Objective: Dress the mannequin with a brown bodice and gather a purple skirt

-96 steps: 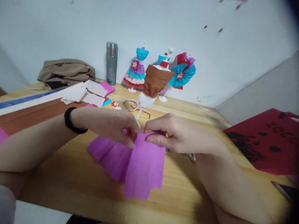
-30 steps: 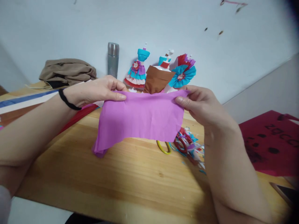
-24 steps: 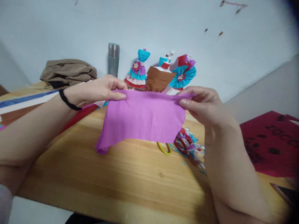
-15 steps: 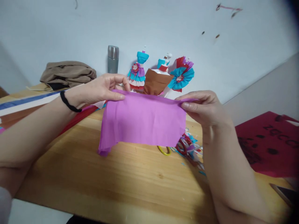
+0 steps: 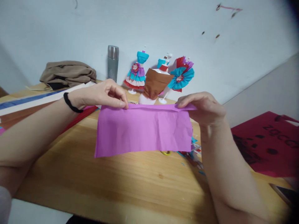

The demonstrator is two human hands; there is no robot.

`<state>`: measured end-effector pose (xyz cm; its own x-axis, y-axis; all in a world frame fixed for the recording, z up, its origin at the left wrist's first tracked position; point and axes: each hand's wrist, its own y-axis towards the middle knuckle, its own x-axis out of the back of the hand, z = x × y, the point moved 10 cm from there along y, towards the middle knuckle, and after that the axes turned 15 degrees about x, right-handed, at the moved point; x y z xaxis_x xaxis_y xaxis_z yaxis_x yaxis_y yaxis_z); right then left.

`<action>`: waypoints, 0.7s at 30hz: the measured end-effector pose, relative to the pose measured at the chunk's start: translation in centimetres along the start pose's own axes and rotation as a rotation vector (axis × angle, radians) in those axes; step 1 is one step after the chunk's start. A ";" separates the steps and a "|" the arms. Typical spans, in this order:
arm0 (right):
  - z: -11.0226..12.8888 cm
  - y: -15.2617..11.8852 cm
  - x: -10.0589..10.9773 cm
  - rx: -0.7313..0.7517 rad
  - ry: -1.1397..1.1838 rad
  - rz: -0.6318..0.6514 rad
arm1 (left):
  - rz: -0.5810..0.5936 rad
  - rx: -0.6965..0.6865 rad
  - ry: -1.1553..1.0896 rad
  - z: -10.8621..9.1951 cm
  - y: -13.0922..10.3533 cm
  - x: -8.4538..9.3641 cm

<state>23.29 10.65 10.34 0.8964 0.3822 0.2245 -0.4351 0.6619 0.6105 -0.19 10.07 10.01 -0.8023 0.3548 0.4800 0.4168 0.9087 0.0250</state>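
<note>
A rectangular sheet of purple crepe paper (image 5: pixel 142 130) hangs above the table between my hands, its top edge turned over in a narrow fold. My left hand (image 5: pixel 106 95) pinches that edge near the left end, thumb against fingers. At the right end my right hand (image 5: pixel 202 107) grips the same edge, with the thumb on top and the fingers behind the paper. Just beyond the sheet stands a small mannequin (image 5: pixel 157 82) wrapped in brown paper. Part of its lower body is hidden by the purple paper.
Behind are small mannequins in a layered paper dress (image 5: pixel 137 73) and a blue paper fan (image 5: pixel 181 77), plus a grey flask (image 5: pixel 113 63). Brown cloth (image 5: pixel 67 74) and paper strips (image 5: pixel 35 101) lie left. Paper scraps (image 5: pixel 195 157) and a red bag (image 5: pixel 266 143) are right.
The purple paper has come slightly lower and spread wider, its left end now flat. Its top edge has been folded over, and my right thumb has moved onto the fold.
</note>
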 end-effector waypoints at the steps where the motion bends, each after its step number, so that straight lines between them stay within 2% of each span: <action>1: -0.1 0.0 -0.1 -0.005 -0.002 0.001 | 0.029 0.026 0.033 0.2 0.1 -0.4; 3: -0.3 0.0 0.1 0.000 -0.036 -0.025 | 0.074 0.039 0.118 0.2 0.3 -1.3; 6: -0.8 -0.1 0.0 -0.018 -0.111 -0.037 | 0.032 -0.005 0.152 -0.1 0.6 -1.5; 11: -0.3 -0.2 -2.2 -0.060 -0.082 0.129 | 0.028 -0.039 0.223 -0.3 0.7 -2.2; 15: -0.1 -0.3 -3.1 -0.104 -0.043 0.167 | 0.055 0.013 0.332 0.1 0.8 -2.5; 18: -0.6 -0.5 -2.8 -0.141 -0.053 0.136 | 0.148 0.056 0.391 0.8 0.9 -3.2; 21: -1.0 -0.8 -2.7 -0.160 -0.099 0.150 | 0.343 0.056 0.448 2.0 0.3 -5.1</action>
<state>21.13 9.79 8.51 0.8213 0.4239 0.3819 -0.5647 0.6990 0.4387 3.18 8.95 5.86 -0.3603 0.5151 0.7777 0.5885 0.7724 -0.2390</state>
